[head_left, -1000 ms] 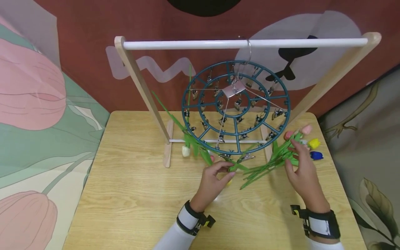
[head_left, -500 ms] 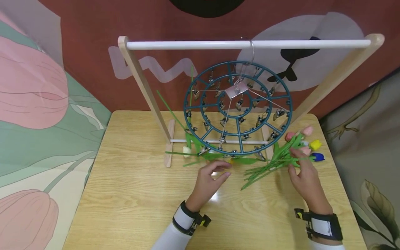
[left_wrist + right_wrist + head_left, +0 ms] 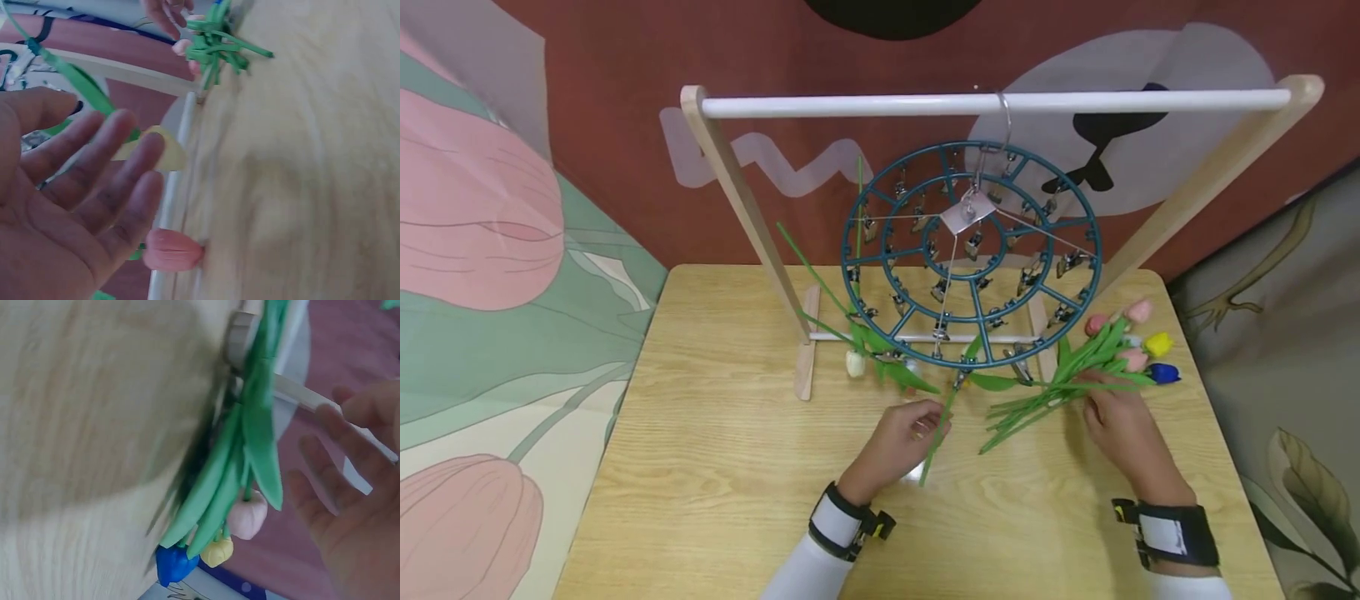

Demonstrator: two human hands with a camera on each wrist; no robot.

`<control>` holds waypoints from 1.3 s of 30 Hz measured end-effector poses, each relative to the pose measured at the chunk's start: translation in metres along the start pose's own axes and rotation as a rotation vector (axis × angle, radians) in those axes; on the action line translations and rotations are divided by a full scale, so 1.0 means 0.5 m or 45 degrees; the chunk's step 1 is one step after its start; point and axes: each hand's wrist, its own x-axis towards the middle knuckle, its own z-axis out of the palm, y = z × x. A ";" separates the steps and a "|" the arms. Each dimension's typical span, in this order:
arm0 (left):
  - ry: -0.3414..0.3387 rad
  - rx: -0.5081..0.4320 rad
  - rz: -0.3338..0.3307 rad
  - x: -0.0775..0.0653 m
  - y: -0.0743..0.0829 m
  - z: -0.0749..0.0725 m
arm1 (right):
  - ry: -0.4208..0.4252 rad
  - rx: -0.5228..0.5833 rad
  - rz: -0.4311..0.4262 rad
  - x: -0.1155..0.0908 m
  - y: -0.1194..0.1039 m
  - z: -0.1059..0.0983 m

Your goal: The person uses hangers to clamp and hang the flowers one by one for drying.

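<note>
My left hand [image 3: 898, 446], fingers loosely bent and holding nothing, is beside a green stem [image 3: 936, 446] hanging from a clip on the round blue-green clip hanger [image 3: 972, 364]. In the left wrist view a yellow tulip [image 3: 172, 150] shows behind the fingertips, with a pink tulip [image 3: 172, 250] below it. Over the bunch of artificial tulips [image 3: 1082, 371] at the right is my right hand [image 3: 1123, 429]. The right wrist view shows its relaxed fingers apart from the leaves, near pink [image 3: 247, 515], yellow [image 3: 217, 550] and blue [image 3: 175, 565] heads.
A wooden rack [image 3: 745, 208] with a white top bar [image 3: 850, 106] carries the hanger by its hook. Several metal clips dangle from the rings. A white tulip [image 3: 855, 363] hangs at the left. The wooden table [image 3: 715, 467] extends toward me.
My left hand has let go of the clipped flower, whose stem swung left and then round toward me. My right hand has lowered over the bunch.
</note>
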 end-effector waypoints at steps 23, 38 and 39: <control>-0.080 0.770 0.073 0.026 -0.048 0.049 | -0.110 -0.257 -0.285 0.047 0.017 0.056; -0.111 0.870 0.156 0.041 -0.030 0.085 | -0.209 -0.354 -0.391 0.058 0.002 0.051; -0.107 0.871 0.161 0.042 -0.027 0.087 | -0.196 -0.353 -0.418 0.061 0.001 0.050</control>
